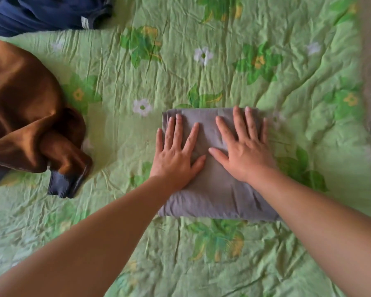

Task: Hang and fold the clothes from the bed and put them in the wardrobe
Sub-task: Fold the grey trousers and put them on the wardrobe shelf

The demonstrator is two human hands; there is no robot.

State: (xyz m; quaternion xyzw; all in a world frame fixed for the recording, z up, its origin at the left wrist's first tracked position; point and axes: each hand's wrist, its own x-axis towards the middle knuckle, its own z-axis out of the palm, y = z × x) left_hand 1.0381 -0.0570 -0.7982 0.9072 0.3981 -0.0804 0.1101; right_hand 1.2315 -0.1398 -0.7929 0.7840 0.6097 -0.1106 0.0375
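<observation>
At nine o'clock I see a crumpled brown garment (24,108) on the bed (266,61), with a navy garment (41,11) bunched at eleven o'clock. Near centre, my left hand (176,151) lies flat on the folded grey garment (212,189), grip wide, fingers spread and holding nothing. The grey garment sits on the green floral cover, well apart from the brown one. At its three o'clock side my right hand (242,151) presses down too, grip equally wide.
</observation>
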